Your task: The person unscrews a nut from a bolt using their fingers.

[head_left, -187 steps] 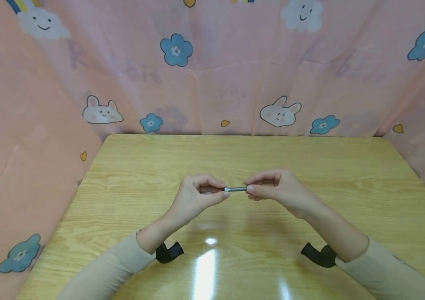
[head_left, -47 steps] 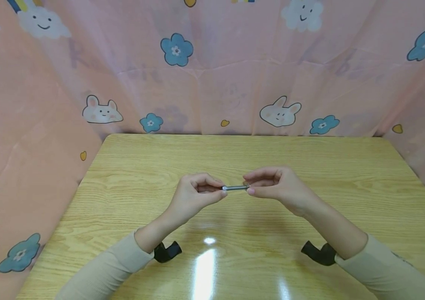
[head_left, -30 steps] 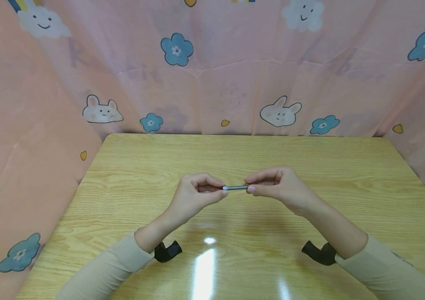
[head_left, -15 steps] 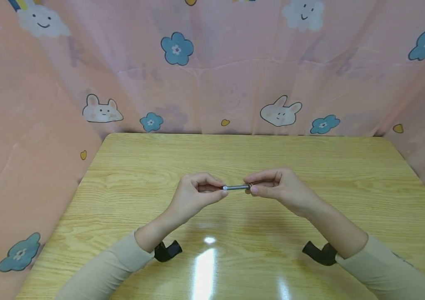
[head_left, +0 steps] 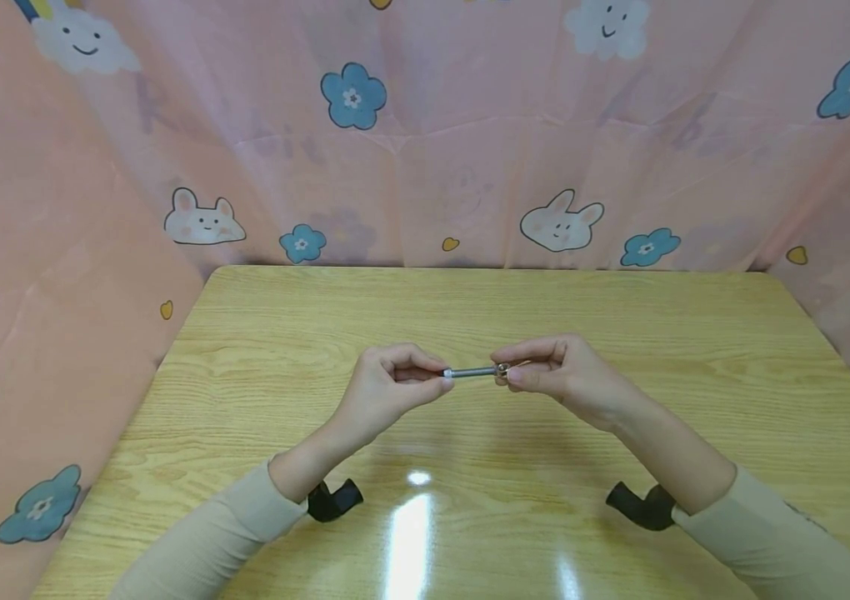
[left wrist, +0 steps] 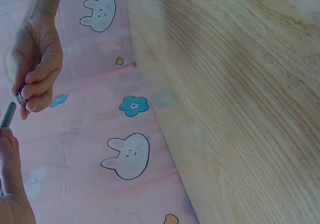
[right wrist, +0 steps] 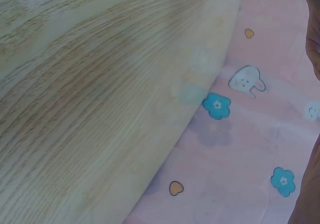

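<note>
In the head view my left hand (head_left: 395,387) pinches one end of a grey threaded bolt (head_left: 472,372) between thumb and fingers, covering that end. The bolt lies almost level above the table. My right hand (head_left: 571,379) holds a small shiny metal nut (head_left: 502,370) at the bolt's other end, its thumb and fingertips around it. From the left wrist, the bolt's tip (left wrist: 8,115) points up towards the nut (left wrist: 20,98), with what looks like a narrow gap between them. Only edges of hands enter the right wrist view, without bolt or nut.
A light wood-grain table (head_left: 320,308) lies below both hands, with bright reflections near its front. Pink printed cloth (head_left: 432,167) hangs behind it and along both sides. A black wrist mount (head_left: 335,502) shows under the left sleeve, another black mount (head_left: 642,507) under the right.
The right hand has shifted slightly to the right, and its fingers have turned and regripped at the bolt's end. The nut, mostly covered before, now shows there. The left hand stays nearly still.
</note>
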Tool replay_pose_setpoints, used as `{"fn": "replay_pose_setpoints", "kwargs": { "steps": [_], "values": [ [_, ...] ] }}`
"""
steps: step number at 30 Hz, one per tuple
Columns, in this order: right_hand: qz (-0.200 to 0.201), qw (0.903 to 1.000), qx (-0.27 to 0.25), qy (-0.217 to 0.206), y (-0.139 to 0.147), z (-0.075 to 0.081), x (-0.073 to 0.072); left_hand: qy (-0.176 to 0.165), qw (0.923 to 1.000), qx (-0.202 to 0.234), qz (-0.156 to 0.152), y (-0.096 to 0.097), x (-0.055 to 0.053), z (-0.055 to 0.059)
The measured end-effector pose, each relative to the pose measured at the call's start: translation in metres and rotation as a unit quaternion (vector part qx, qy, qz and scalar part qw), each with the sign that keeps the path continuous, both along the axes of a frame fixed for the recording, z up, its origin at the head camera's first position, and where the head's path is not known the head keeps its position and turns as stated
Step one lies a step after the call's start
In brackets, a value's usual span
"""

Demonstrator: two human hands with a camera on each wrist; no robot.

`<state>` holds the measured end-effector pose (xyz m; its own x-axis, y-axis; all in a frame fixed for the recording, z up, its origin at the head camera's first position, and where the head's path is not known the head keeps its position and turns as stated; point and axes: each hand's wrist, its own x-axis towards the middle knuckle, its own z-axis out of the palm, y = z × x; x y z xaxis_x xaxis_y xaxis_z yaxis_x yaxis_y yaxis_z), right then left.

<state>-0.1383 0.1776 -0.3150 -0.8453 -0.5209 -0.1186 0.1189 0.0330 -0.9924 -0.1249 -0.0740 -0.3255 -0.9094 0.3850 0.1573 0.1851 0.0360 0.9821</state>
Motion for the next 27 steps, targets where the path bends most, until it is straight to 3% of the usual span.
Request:
{"fn": "replay_pose_setpoints", "kwargs": {
  "steps": [12, 27],
  "values": [
    [0.013, 0.9995, -0.028, -0.009, 0.002, -0.002, -0.001, 0.007, 0.9999, 0.014, -0.003, -0.002, -0.003, -0.002],
    [0.024, 0.9991, -0.034, -0.008, 0.012, -0.007, -0.006, 0.015, 0.9999, -0.003, -0.008, -0.005, -0.011, -0.007]
  ]
}}
